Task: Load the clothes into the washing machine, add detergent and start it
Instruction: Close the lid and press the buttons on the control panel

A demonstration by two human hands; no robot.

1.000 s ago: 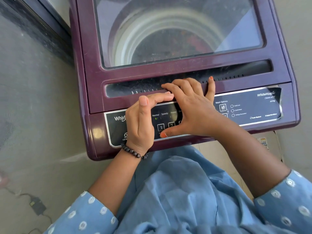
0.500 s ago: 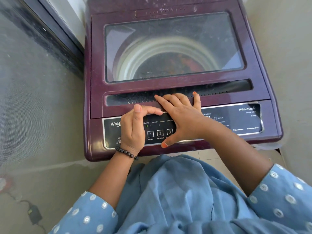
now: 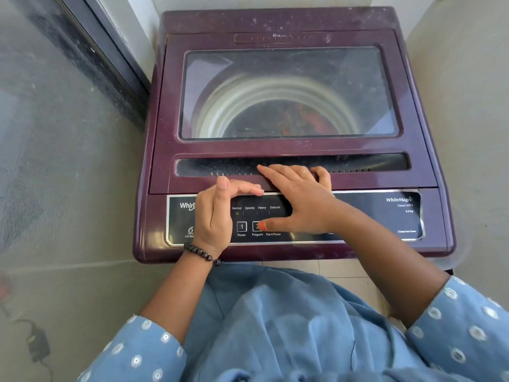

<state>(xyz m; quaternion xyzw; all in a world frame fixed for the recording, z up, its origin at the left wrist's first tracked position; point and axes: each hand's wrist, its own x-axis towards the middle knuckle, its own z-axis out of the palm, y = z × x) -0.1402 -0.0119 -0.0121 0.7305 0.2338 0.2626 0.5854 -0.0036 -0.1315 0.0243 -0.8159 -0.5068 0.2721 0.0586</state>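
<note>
1. Left hand (image 3: 213, 216): set on its edge, thumb uppermost, fingers bent sideways toward the right hand.
2. Left wrist: carries a dark bead bracelet (image 3: 202, 254).
3. Right hand (image 3: 298, 201): palm down, fingers spread and nearly straight, thumb stretched out to the left.
4. Both forearms: bare, reaching forward from blue dotted sleeves (image 3: 465, 321).

Maroon washing machine (image 3: 289, 150), black control panel (image 3: 358, 216), blue white-dotted sleeves (image 3: 454, 326), black bead bracelet (image 3: 202, 254).
</note>
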